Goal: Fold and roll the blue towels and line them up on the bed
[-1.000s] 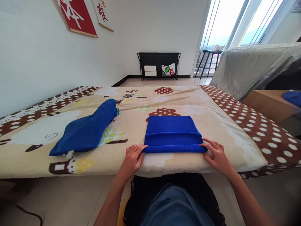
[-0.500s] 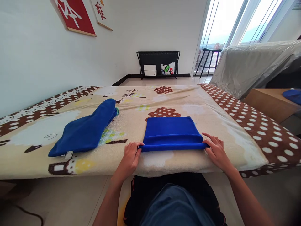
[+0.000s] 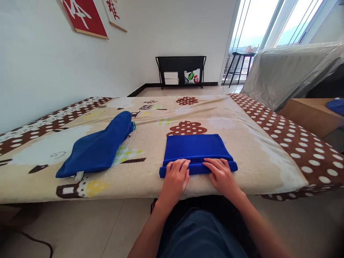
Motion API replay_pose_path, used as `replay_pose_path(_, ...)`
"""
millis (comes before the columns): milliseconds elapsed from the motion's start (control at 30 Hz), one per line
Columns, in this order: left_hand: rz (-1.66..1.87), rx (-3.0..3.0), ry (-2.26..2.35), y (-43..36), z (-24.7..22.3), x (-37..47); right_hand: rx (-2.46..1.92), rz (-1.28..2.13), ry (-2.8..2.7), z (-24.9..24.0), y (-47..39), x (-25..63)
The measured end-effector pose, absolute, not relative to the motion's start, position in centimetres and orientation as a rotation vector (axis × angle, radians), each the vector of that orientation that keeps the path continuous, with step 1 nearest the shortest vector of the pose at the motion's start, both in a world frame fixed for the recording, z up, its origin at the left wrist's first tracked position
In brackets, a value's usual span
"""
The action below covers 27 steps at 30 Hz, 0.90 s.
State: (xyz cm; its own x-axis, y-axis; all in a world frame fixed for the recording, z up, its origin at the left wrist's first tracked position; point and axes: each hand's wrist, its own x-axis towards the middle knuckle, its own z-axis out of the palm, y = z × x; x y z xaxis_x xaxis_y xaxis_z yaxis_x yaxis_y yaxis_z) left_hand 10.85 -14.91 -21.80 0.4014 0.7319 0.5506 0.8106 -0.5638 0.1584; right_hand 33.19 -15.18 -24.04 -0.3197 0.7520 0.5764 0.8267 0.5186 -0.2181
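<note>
The left hand (image 3: pixel 176 175) lies on the rolled near edge of the blue cloth (image 3: pixel 195 146), fingers bent over it; the right hand (image 3: pixel 221 175) rests on the same roll, thumb and fingers slightly apart; the cloth lies flat beyond the roll, near the front edge of the bed (image 3: pixel 258 168); a darker blue garment (image 3: pixel 94 150) lies toward the bed's left edge.

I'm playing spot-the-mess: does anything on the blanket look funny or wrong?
Maybe the slanting blue cloth on the left: it looks rumpled, with a white tag poking out, while the other blue cloth lies straighter. I see no spill or damage.
</note>
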Motion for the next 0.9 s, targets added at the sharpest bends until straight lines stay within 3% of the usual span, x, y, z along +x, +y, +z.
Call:
replay_pose_path(167,-0.798,-2.662,-1.308,-14.3,-23.4,13.5,-1.263,-0.067,-2.205,-24.5,-14.7,31.4)
replay_pose_path(500,-0.754,-2.307,-1.703,-14.2,-23.5,6.3,-1.635,-0.351,-1.973,-26.3,-15.0,40.0)
replay_pose_path(767,-0.733,-2.629,-1.458,-14.4,-22.9,15.2,-1.419,-0.167,-2.144,-23.9,-14.2,31.7)
replay_pose_path(900,-0.707,-2.504,-1.610,-12.9,-23.2,14.5,-1.511,-0.138,-2.113,-23.7,-12.8,31.3)
